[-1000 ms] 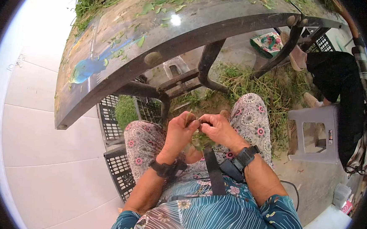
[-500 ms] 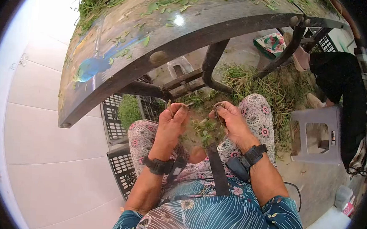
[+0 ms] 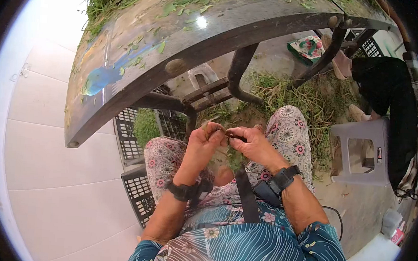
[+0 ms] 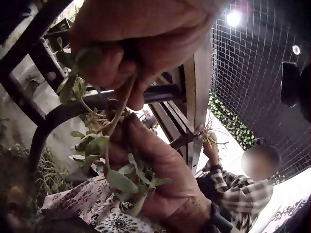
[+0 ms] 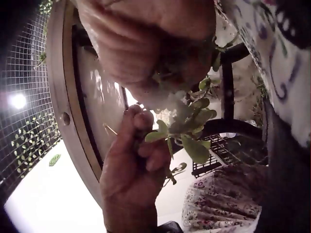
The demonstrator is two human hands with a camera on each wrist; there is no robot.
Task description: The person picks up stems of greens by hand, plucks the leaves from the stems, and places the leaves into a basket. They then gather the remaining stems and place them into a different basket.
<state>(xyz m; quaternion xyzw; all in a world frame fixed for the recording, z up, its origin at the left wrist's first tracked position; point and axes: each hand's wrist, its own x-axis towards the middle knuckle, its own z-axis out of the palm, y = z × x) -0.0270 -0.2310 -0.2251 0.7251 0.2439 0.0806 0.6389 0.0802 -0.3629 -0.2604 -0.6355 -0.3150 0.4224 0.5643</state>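
Both hands meet above the lap, fingertips right beside each other. The left hand point(image 3: 202, 143) pinches a leafy green stem point(image 4: 121, 99), its fingers curled around it. The right hand point(image 3: 255, 146) is curled round more of the same greens, small rounded leaves point(image 4: 121, 180) sticking out below its thumb in the left wrist view. In the right wrist view a leafy sprig point(image 5: 197, 148) hangs beneath the right hand, next to the left hand's curled fingers. The palms hide part of the stems.
A table point(image 3: 174, 66) with loose leaves and a heap of greens point(image 3: 116, 0) stands in front. Cut stems point(image 3: 306, 103) pile on the floor below. Black crates point(image 3: 136, 193) stand at left. Another person sits at right, near a grey plastic stool point(image 3: 361, 149).
The hands were together, moved apart half a second ago with bits of stem in their fingers, and are now back together over the lap.
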